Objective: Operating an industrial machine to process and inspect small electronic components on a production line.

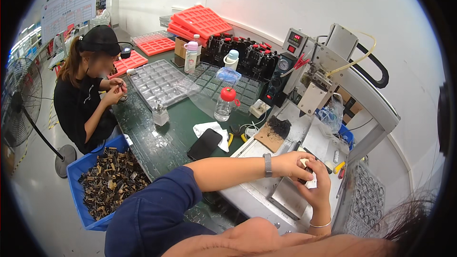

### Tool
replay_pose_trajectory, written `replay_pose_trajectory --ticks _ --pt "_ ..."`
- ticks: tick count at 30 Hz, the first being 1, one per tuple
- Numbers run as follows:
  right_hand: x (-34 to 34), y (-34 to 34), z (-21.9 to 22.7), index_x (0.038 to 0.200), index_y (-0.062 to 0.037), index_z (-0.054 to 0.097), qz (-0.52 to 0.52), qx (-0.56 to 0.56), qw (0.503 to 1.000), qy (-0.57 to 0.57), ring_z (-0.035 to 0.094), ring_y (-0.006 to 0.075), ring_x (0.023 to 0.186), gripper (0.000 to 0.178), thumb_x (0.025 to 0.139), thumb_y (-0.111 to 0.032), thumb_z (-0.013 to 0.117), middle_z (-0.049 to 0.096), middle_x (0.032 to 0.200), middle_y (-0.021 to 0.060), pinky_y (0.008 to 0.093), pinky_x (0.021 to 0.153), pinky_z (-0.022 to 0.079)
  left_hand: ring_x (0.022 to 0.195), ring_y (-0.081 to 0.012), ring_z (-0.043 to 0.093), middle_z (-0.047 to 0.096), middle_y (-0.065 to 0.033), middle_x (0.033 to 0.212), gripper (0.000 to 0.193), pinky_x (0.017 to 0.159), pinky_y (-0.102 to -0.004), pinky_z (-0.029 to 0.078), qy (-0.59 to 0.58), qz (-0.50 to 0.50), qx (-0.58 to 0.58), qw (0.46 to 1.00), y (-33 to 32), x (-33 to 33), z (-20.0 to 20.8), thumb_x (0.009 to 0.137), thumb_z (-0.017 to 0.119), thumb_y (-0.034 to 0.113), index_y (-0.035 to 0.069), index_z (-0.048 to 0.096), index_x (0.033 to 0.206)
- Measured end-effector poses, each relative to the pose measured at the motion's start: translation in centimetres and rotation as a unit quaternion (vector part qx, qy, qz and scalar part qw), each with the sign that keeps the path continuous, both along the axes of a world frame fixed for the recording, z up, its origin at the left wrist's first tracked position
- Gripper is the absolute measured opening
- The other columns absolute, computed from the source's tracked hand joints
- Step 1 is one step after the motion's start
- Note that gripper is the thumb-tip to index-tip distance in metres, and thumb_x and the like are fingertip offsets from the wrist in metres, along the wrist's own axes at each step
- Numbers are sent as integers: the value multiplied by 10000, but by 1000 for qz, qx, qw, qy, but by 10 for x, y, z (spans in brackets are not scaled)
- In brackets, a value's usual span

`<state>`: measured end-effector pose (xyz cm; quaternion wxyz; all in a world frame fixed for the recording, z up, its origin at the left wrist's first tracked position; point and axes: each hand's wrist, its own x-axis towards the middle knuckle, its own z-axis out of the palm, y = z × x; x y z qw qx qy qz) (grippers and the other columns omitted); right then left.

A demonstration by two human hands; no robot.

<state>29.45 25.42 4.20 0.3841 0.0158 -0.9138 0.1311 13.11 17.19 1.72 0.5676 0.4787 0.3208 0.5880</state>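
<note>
My left hand (289, 163), with a watch on its wrist, reaches across to the right side of the machine bed. It meets my right hand (318, 185), which wears a thin bracelet. Fingers of both hands are curled together around a small cream-and-dark piece (303, 163), largely hidden by them, so its kind cannot be told. Just below the hands is a metal block fixture (288, 198) on the bed of a bench press machine (328, 78). A dark slim rod-like tool lies partly behind my fingers.
A brown board with black bristly material (277, 128) lies on the bed. On the green table (143, 133) are a phone (205, 144), a white cloth, a red-lidded bottle (225, 104) and a clear tray. A blue bin (76, 181) holds many binder clips. A co-worker (85, 90) sits at left.
</note>
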Motion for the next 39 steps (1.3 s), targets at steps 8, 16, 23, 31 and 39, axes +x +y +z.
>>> replay_pose_trajectory --ticks 8,16,23,31,39 --pt "3 -8 7 1057 -42 605 -8 41 999 -2 627 309 1032 532 581 -90 838 660 1015 113 462 963 452 857 -98 619 650 -23 936 472 680 -243 515 -5 -37 36 999 1 0 -3 830 708 54 21 511 1257" --pt "-2 -8 -3 1073 -31 602 -9 63 997 54 633 329 993 573 585 -155 876 656 1006 132 457 928 466 811 -115 628 640 -43 897 238 716 -255 548 22 -79 -30 996 -1 -1 -4 848 725 184 19 620 984" --pt "-3 -6 -6 1089 -22 603 -9 58 997 58 625 346 988 580 573 -123 847 653 1037 140 424 881 486 787 -122 629 636 -45 876 238 697 -257 555 29 -62 6 998 4 5 -11 864 707 201 22 607 984" --pt "-1 -8 -4 1119 -2 592 2 48 998 48 615 324 909 629 549 -109 835 641 995 133 421 853 478 767 -120 634 642 -55 875 264 684 -240 550 44 -83 -37 995 -2 1 0 856 720 209 9 606 984" --pt "-4 -6 -6 1124 -8 583 -1 52 998 44 611 308 883 623 556 -94 824 638 978 117 427 866 461 770 -122 631 634 -58 870 262 645 -247 559 41 -64 -28 997 -2 3 0 856 700 173 -10 610 1020"
